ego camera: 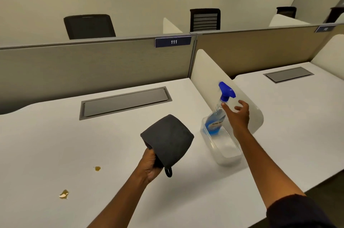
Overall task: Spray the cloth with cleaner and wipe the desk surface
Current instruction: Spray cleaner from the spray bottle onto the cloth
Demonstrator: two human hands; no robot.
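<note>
My left hand grips a dark grey cloth and holds it up over the middle of the white desk. A clear spray bottle with blue liquid and a blue trigger head stands tilted in a clear plastic bin at the desk's right side. My right hand hovers beside the bottle's neck with its fingers spread, apart from it or just touching; I cannot tell which. Two yellowish stains lie on the desk at the front left.
A grey cable hatch is set into the desk near the back. A beige partition labelled 111 closes the far edge. A white rounded divider separates this desk from the neighbouring desk. Black chairs stand beyond the partition.
</note>
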